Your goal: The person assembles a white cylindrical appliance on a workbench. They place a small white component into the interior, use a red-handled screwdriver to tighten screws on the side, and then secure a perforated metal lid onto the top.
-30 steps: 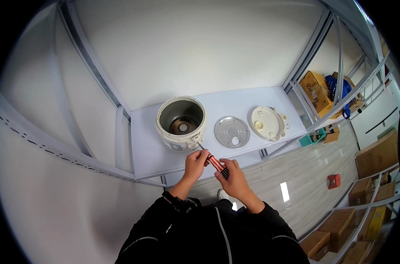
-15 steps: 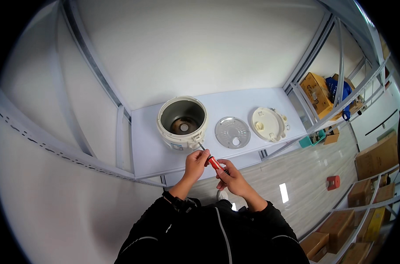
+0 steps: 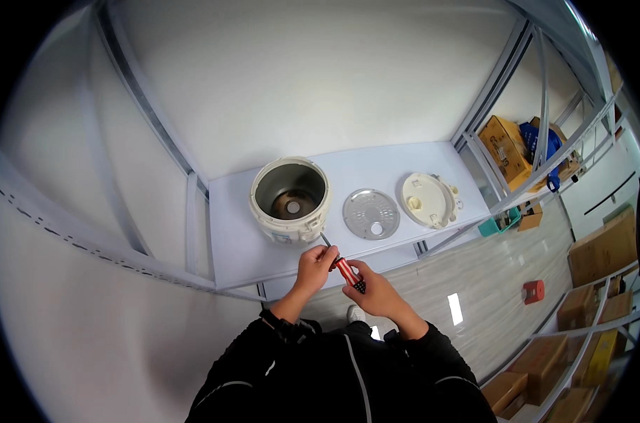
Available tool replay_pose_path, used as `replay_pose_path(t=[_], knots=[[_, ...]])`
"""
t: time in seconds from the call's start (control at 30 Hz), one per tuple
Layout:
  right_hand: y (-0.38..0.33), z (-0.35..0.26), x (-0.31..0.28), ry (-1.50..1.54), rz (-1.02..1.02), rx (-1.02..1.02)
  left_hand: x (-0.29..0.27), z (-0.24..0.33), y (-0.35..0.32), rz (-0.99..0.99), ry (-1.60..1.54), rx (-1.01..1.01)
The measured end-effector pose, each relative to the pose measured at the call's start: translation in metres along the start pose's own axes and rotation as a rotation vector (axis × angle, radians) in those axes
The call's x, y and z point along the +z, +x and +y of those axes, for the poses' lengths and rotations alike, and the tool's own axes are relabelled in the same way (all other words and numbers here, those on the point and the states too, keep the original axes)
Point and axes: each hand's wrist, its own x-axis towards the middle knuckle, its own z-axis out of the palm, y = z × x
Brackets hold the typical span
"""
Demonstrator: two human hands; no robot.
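A screwdriver (image 3: 346,271) with a red-and-white handle and a dark dotted end is held in front of the shelf, its thin shaft pointing up and left. My left hand (image 3: 315,269) pinches it where the shaft meets the handle. The fingers of my right hand (image 3: 376,290) are closed on the handle's side. Close to the shaft's tip stands a cream rice cooker body (image 3: 281,224), lidless, with a stained grey inside; whether the tip touches it I cannot tell. Right of it lie a round perforated metal plate (image 3: 365,208) and a cream lid part (image 3: 427,197).
These parts sit on a white shelf (image 3: 246,262) within a grey metal frame, a pale wall behind. Rightward are a yellow carton (image 3: 504,148), a blue bag (image 3: 538,137), a green bin (image 3: 492,225), a red stool (image 3: 533,292) and racked cardboard boxes (image 3: 538,356).
The screwdriver has drawn back slightly from the cooker's side, down and right. My right hand's grip has shifted on the handle, so its dark dotted end now shows.
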Motion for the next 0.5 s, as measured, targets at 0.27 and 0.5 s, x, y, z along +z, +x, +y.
replay_pose_path(t=[0.27, 0.5], knots=[[0.001, 0.03, -0.03, -0.191, 0.008, 0.093, 0.016, -0.014, 0.011, -0.218, 0.162, 0.028], [0.001, 0.067, -0.093, -0.101, 0.229, 0.181, 0.055, -0.039, 0.051, -0.043, 0.134, -0.177]])
